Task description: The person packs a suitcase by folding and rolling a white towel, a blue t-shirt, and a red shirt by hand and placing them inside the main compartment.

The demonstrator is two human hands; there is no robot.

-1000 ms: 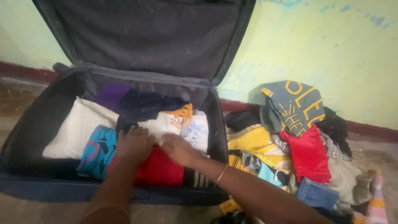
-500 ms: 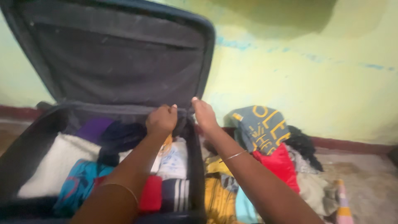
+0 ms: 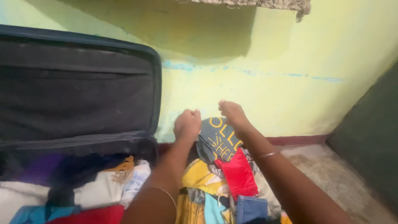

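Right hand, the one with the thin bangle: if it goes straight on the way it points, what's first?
Probably the yellow-green painted wall. The right hand is raised above the grey printed garment, fist aimed at the wall; depth is unclear.

Open air above clothes pile [image 3: 224, 182], suitcase lid [image 3: 78, 91] leftward

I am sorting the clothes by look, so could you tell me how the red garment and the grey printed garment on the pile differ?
The red garment is plain and lies lower in the pile; the grey printed garment bears yellow lettering and sits higher, just under both raised hands. The red one overlaps the grey one's lower edge. Both lie crumpled on the heap beside the open suitcase.
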